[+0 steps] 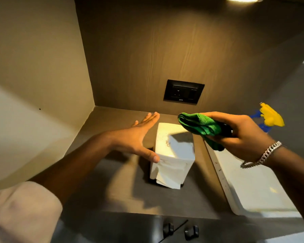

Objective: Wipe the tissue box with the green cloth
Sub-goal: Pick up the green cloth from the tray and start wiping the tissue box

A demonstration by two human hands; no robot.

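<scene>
A white tissue box (174, 149) stands upright on the brown counter (112, 190), with a tissue hanging out of its front face. My left hand (139, 137) is flat and spread beside the box's left side, its thumb touching the top front corner. My right hand (240, 135) hovers above and to the right of the box, holding a folded green cloth (202, 127). The cloth hangs just over the box's top right edge and casts a shadow on the lid.
A white tray or sink rim (253, 186) lies to the right on the counter. A yellow and blue spray bottle (270, 118) stands behind my right hand. A black wall socket (183, 92) sits on the back panel. Cabinet walls close in at left and behind.
</scene>
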